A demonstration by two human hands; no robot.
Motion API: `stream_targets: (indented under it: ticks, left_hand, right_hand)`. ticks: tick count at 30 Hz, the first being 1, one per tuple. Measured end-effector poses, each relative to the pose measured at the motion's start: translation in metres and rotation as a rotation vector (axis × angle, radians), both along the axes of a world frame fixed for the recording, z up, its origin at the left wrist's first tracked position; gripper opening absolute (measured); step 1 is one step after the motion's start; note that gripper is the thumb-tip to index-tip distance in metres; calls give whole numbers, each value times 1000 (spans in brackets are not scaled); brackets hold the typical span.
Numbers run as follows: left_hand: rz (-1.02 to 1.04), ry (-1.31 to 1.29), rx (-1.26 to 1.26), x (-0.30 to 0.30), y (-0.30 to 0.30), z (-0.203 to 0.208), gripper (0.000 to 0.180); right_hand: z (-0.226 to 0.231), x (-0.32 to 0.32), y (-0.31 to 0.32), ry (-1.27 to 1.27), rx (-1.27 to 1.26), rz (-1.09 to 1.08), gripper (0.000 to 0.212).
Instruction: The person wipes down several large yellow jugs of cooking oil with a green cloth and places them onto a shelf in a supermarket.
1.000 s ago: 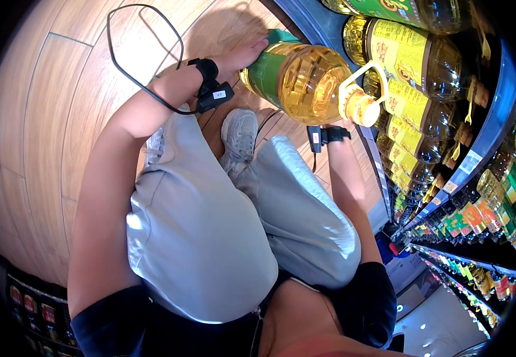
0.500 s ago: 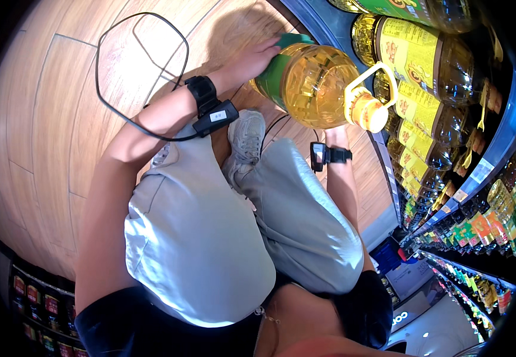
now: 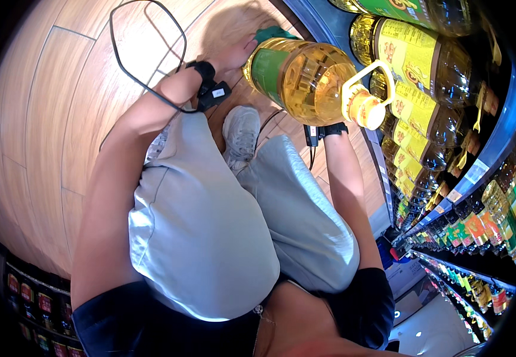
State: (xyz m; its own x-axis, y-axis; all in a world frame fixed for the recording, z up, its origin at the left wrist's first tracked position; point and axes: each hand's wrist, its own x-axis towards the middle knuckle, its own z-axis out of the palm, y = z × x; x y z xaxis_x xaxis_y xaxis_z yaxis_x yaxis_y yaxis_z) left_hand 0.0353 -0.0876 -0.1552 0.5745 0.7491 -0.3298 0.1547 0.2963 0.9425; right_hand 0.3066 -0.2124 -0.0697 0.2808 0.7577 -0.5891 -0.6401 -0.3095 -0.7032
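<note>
A large clear bottle of golden cooking oil [image 3: 315, 80] is held tilted in front of my knees. Its yellow cap and pale carry handle point right, and a green label wraps the lower part. My left hand [image 3: 237, 55] is at the base end, closed on a green cloth [image 3: 274, 33] that shows past the fingers along the bottle's far side. Under the bottle goes my right wrist [image 3: 334, 130]; that hand supports the bottle from behind, its fingers hidden. Each wrist wears a black strapped device, and a black cable [image 3: 114, 50] loops from the left one.
A shelf of oil bottles with yellow labels [image 3: 409, 56] runs along the right, close to the held bottle's cap. Its blue edge [image 3: 478, 169] curves past them, with more bottles below. Wood-look floor [image 3: 49, 125] spreads at left. Dark shelves with jars [image 3: 44, 303] stand lower left.
My left hand and the green cloth have moved left toward the bottle's base, uncovering more of the green label. The bottle has shifted slightly left, and my right wrist has moved slightly up.
</note>
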Motion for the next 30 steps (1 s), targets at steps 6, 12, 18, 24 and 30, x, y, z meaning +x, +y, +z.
stream_targets:
  ticks: [6,12,18,24,30]
  left_hand:
    - [150,127,159,-8,-32,-19,46]
    - [82,-119,-62,-10,-30,14,43]
    - [63,-250,-63,6,-4,61,43]
    - [24,-244,-91,13,-1,-25,48]
    - [92,-4,68,-3,-35,-26,47]
  right_hand:
    - [-2,-4,3,7,-1,9,37]
    - [14,7,5,-18,18,-6,37]
    - [23,10,3,-19,8,-5,36]
    - [14,-4,2,-1,-17,20,36]
    - [-8,-16,-4,28,-36,14,36]
